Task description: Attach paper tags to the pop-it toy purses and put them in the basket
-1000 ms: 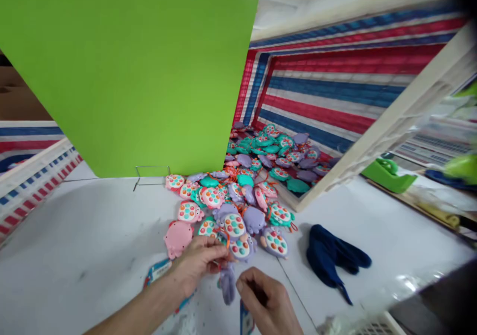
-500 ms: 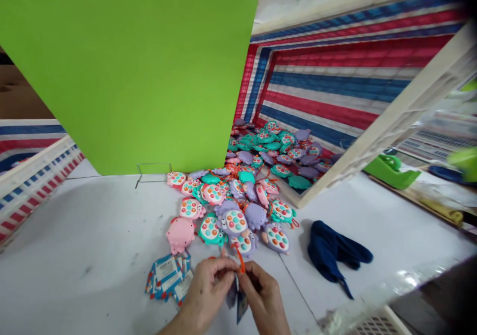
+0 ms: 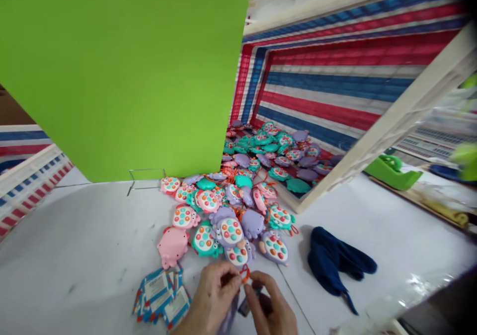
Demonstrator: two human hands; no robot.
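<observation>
My left hand (image 3: 212,295) and my right hand (image 3: 274,305) are close together at the bottom centre, fingers pinched. Between their fingertips is a small orange cord loop (image 3: 245,274). Below the left fingers hangs a purple toy (image 3: 228,321), mostly hidden by the hand. A dark card tag (image 3: 245,307) shows beside the right fingers, partly covered. Just beyond the hands lies a heap of pink, teal and purple animal-shaped toys (image 3: 230,231) with coloured dots and orange loops. Blue and white printed cards (image 3: 156,288) are piled left of my left hand.
A tipped crate (image 3: 335,176) lined with striped cloth holds more toys at the right. A large green board (image 3: 122,76) stands behind the heap, with a wire stand (image 3: 147,178) at its base. Dark blue cloth (image 3: 331,260) and a green tape dispenser (image 3: 395,171) are at the right.
The orange loop has gone from a raised strand to a small ring between my fingertips. The dark tag has shifted closer under the right fingers. The view has moved slightly.
</observation>
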